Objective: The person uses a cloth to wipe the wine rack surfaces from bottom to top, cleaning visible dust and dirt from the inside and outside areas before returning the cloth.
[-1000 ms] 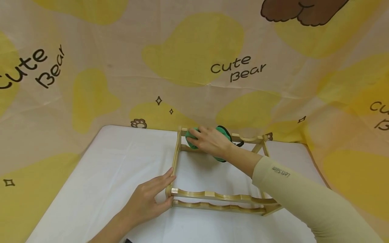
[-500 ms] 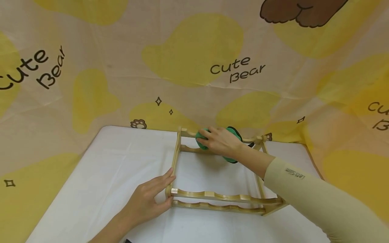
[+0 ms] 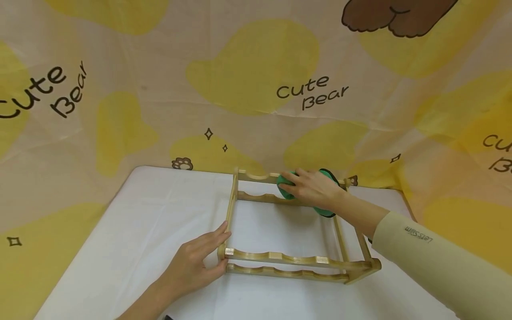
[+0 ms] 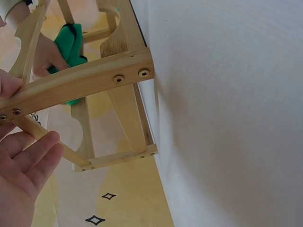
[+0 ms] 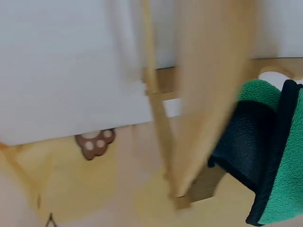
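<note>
A wooden wine rack point(image 3: 296, 259) with scalloped rails stands on the white table. My left hand point(image 3: 196, 262) holds its near left corner, fingers against the side bar and thumb at the front end. At the back rail, my right hand point(image 3: 316, 189) grips a green cloth point(image 3: 286, 184) with black edging, pressed over the rail's right half. In the left wrist view the cloth point(image 4: 71, 45) shows beyond the rack's side piece point(image 4: 80, 78), with brass-coloured screws. The right wrist view has the cloth's point(image 5: 289, 179) dark inner side folded over a rail; the right fingers are out of sight there.
The white-covered table point(image 3: 152, 231) spreads out to the left and in front of the rack. A yellow and beige patterned curtain point(image 3: 248, 66) hangs right behind the table's back edge. A small dark object point(image 3: 169, 317) peeks in at the bottom edge.
My right hand has slid to the right along the back rail with the green cloth, baring the rail's left scallops. The left hand and the rack have stayed in place.
</note>
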The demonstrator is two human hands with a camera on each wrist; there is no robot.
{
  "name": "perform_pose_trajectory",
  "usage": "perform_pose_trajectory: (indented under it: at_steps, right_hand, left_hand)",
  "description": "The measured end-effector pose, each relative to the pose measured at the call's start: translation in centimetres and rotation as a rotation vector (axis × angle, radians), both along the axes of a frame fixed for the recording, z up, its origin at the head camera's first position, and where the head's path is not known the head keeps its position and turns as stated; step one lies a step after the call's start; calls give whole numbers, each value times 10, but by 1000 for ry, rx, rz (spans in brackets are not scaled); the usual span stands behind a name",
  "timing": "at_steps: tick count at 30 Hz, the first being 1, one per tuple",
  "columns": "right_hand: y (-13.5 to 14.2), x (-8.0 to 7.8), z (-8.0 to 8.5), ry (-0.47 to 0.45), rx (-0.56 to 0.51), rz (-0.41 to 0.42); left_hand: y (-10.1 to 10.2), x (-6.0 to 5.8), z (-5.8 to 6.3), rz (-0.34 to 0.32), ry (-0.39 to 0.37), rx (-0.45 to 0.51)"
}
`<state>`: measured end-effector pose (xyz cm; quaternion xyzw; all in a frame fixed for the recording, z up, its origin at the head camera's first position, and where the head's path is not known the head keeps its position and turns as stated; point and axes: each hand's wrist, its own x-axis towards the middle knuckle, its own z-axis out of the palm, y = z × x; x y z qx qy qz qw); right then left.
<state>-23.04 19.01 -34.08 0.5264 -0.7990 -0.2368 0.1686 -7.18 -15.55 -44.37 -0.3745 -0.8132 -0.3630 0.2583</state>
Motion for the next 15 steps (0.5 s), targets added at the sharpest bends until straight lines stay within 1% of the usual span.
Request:
perform_pose_trajectory:
  at_steps: [8, 15]
  right_hand:
    - [31, 0, 0, -3, -37, 13]
    - [46, 2, 0, -10, -55, 1]
  left_hand:
    - [0, 0, 0, 0, -2, 1]
    - [0, 0, -1, -1, -5, 8]
